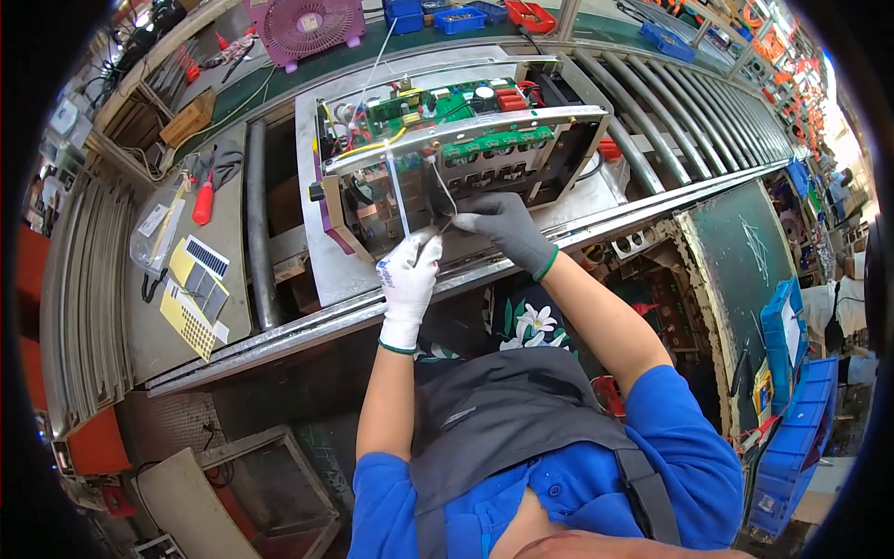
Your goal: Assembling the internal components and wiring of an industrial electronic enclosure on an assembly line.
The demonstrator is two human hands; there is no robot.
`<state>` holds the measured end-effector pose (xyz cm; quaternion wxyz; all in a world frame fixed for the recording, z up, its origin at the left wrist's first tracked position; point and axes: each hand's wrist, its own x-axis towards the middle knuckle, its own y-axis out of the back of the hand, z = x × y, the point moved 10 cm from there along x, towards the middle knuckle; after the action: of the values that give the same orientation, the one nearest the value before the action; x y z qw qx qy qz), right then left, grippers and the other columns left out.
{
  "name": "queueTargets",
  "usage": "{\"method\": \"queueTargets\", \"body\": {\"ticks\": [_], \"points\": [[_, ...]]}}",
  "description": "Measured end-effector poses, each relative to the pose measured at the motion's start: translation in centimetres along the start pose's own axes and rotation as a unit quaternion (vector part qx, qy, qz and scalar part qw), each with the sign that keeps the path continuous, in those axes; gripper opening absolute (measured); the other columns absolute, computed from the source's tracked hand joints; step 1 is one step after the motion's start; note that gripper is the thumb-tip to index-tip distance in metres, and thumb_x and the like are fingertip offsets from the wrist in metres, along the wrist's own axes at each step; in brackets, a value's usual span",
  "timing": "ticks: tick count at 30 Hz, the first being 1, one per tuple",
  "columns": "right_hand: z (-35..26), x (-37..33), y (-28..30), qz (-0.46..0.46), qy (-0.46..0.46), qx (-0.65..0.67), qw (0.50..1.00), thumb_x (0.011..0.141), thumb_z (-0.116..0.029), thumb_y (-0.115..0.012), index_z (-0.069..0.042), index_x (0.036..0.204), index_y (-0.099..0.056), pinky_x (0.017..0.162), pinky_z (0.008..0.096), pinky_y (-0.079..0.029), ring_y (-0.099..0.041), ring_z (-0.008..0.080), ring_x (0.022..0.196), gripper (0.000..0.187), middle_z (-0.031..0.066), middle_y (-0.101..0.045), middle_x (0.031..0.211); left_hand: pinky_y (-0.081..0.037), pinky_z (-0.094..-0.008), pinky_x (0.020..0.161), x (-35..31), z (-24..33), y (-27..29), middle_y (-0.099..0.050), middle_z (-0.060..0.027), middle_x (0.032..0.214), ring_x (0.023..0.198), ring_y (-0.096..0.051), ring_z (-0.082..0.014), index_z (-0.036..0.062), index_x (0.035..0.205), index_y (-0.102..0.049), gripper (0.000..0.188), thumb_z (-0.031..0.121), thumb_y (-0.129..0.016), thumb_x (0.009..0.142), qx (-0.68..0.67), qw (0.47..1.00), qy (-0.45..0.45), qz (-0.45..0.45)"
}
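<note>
An open electronic unit (371,194) with a metal frame stands in front of me, its green circuit board (447,104) and wires exposed. My left hand (408,279), in a white glove, is closed at the unit's near side. A narrow white strip (398,191) runs down from the unit's top edge to its fingers. My right hand (510,231), in a grey glove with a green cuff, pinches the lower end of a thin pale wire or tie (444,189) that comes out of the unit. The fingertips of both hands nearly meet; the small piece between them is unclear.
A roller conveyor (666,116) extends to the right. On the board at left lie a red-handled tool (203,202) and label sheets (191,321). Beyond the unit stand a purple fan (309,28) and blue bins (459,20). A metal rail (345,312) edges the bench.
</note>
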<state>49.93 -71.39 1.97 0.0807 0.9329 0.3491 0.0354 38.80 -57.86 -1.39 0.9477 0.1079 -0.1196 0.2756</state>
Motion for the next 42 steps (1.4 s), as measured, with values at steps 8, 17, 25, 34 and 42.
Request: {"method": "queueTargets", "body": {"ticks": [8,17,25,34,42], "points": [[-1.1,-0.3,-0.2,-0.013,0.034,0.013,0.999,0.085,-0.016,-0.074,0.001,0.101,-0.074,0.073,0.0259,-0.050,-0.061,0.0081,0.079,0.023,0.0038,-0.072,0.088,-0.044,-0.0193,0.058,0.0,-0.4,-0.1,-0.065,0.0023,0.084,0.066,-0.052,-0.0023,0.0002,0.107,-0.071,0.017,0.009,-0.067,0.093,0.011,1.000,-0.016,-0.003],[-4.4,-3.2,-1.4,0.071,0.196,-0.161,0.965,0.083,-0.009,-0.073,-0.001,0.095,-0.069,0.073,0.0299,-0.050,-0.064,0.0182,0.079,0.015,0.0087,-0.066,0.083,-0.043,-0.0224,0.054,-0.5,1.7,0.0,-0.063,0.0019,0.076,0.062,-0.052,-0.0037,0.0026,0.101,-0.068,0.019,0.019,-0.071,0.093,-0.080,0.991,0.090,0.064],[3.2,-2.7,-5.3,-0.107,0.027,0.036,0.993,0.089,-0.018,-0.069,-0.002,0.098,-0.070,0.072,0.0293,-0.051,-0.066,0.0164,0.081,0.019,0.0046,-0.069,0.096,-0.039,-0.0259,0.050,1.9,1.8,-0.2,-0.066,-0.0048,0.070,0.055,-0.051,-0.0078,0.0002,0.096,-0.073,0.026,0.024,-0.064,0.092,0.044,0.998,0.024,-0.048],[6.9,0.8,-7.5,-0.165,-0.124,0.626,0.752,0.093,-0.005,-0.050,0.004,0.129,-0.053,0.110,0.0451,-0.040,-0.057,0.0302,0.117,0.037,0.0183,-0.060,0.126,-0.037,-0.0259,0.043,2.4,-2.2,0.0,-0.062,-0.0053,0.066,0.047,-0.050,-0.0105,0.0028,0.098,-0.068,0.018,0.017,-0.058,0.095,0.100,0.977,0.189,-0.026],[4.5,-7.0,6.4,-0.022,-0.040,0.074,0.996,0.092,-0.022,-0.065,-0.002,0.113,-0.067,0.091,0.0340,-0.050,-0.066,0.0185,0.097,0.029,0.0069,-0.071,0.104,-0.056,-0.0399,0.079,0.9,-4.8,-4.2,-0.063,-0.0150,0.122,0.098,-0.066,-0.0226,0.0029,0.131,-0.057,0.040,0.020,-0.059,0.095,0.063,0.988,0.101,-0.098]]}}
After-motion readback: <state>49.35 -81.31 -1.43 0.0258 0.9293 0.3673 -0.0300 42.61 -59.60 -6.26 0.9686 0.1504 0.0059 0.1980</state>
